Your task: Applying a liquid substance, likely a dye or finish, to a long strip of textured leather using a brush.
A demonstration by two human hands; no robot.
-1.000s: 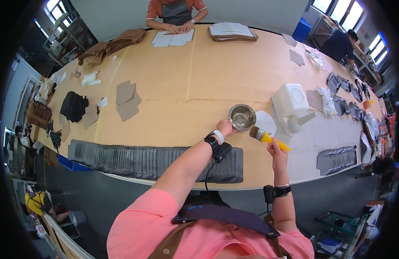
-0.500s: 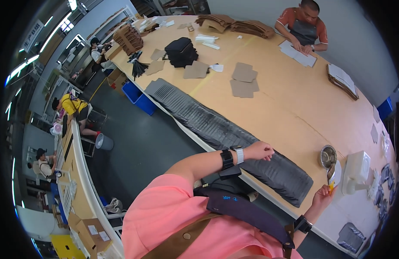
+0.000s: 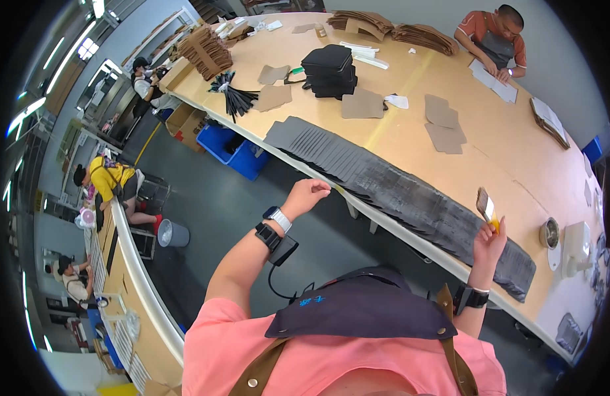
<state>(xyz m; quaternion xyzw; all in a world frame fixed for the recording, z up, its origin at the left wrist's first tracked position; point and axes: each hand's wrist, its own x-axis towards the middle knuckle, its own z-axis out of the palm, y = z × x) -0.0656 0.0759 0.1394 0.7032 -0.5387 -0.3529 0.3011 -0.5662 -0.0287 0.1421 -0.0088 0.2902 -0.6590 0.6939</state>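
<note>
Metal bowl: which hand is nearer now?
Right. The right hand, gripping a yellow-handled brush, is left of the metal bowl, not touching it; the left hand is much farther left, by the table's near edge.

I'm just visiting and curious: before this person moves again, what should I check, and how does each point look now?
1. Brush held: ok. The yellow-handled brush is in the right grip, bristles up.
2. Left grip free: ok. No object shows in it.
3. Left grip over the table: not ok. It appears against the floor, outside the table edge.
4. Metal bowl upright: ok. It stands on the table, apart from the brush.
5. Bristles wet: cannot tell.
6. Dark grey pieces lined up: ok. They overlap in a long row.
</note>
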